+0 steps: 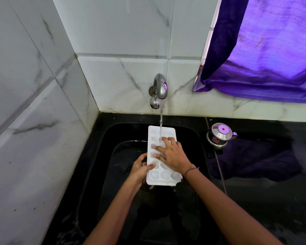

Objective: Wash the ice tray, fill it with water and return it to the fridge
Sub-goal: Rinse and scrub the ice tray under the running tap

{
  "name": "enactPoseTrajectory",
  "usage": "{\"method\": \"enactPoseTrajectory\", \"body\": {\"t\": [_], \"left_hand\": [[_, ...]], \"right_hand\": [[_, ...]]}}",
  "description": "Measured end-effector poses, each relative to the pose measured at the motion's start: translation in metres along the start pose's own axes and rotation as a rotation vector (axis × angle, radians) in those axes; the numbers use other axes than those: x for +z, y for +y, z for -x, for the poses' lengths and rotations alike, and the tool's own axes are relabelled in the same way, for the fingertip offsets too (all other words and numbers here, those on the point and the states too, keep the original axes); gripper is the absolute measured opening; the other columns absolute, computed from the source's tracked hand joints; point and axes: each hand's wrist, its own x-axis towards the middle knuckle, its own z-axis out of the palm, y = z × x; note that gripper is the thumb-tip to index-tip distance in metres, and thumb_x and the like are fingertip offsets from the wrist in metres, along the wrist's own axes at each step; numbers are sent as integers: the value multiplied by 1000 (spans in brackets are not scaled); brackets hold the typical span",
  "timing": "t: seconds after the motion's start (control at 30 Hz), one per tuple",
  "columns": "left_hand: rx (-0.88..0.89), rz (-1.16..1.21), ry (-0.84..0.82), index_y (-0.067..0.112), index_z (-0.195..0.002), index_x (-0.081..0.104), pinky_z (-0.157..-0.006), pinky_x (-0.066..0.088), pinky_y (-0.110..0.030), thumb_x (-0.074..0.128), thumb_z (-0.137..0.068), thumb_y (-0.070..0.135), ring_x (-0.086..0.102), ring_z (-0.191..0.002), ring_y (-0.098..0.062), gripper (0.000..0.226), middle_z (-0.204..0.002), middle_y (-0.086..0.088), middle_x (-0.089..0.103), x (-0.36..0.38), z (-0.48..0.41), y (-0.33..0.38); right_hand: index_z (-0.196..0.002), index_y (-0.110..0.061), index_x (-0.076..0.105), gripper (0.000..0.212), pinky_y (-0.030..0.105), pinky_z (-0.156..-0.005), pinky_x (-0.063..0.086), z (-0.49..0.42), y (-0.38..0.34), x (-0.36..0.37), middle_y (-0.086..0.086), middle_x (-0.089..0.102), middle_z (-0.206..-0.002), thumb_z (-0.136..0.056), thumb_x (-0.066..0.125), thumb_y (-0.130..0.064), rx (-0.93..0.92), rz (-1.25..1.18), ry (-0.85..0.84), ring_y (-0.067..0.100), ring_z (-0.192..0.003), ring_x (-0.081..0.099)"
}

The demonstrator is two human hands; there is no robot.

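White plastic ice tray (164, 175) catches tap water (160, 119) above the black sink (117, 131), marble tiles (124, 76) behind. My left hand (140, 169) grips its edge; my right hand (173, 157) lies flat on it.

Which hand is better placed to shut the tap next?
Likely right: the right hand rests flat on the ice tray, nearer the tap, while the left hand grips the tray's left edge.

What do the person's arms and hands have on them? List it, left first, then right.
Left hand: bare forearm, no sleeve in view; a thin pale band on one finger, possibly a ring. Right hand: bare forearm, no sleeve in view; a thin dark beaded bracelet around the wrist. No gloves and no watch on either.
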Motion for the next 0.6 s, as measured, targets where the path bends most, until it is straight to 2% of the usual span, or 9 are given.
{"method": "enactPoseTrajectory", "body": {"t": [0.13,0.3,0.47,0.53,0.6], "left_hand": [[95,-299,94,19,-120,57,-75,56,-30,64,-82,0,66,-86,-14,43,-97,0,68,-4,-1,3],[198,-653,253,25,-129,52,-83,53,-30,62,-84,10,64,-96,-17,49,-111,-1,67,-4,-3,14],[302,-970,369,29,-138,42,-85,52,-37,59,-87,15,63,-102,-25,55,-111,-4,65,0,-1,20],[311,-1019,381,29,-139,40,-86,53,-39,59,-88,16,63,-101,-25,56,-109,-5,65,1,1,18],[292,-971,352,28,-136,44,-81,53,-35,59,-87,14,63,-99,-23,53,-107,-3,66,2,3,17]], "right_hand": [[-131,-29,50,75,37,-100,33,-2,0,-2,1,35,-143,-85,6,-69,-9,-27,3,22,-130,31],[-131,-21,48,42,34,-98,37,1,-2,10,0,38,-137,-98,36,-44,43,-24,41,20,-123,36],[-134,-17,47,39,38,-95,36,1,-7,9,6,40,-131,-99,36,-29,83,37,53,25,-116,38],[-136,-18,45,39,38,-94,36,-1,-9,8,6,40,-130,-98,37,-25,92,40,51,25,-115,38],[-138,-18,43,41,38,-95,36,-4,-11,8,7,40,-130,-97,38,-24,101,19,38,26,-115,37]]}}
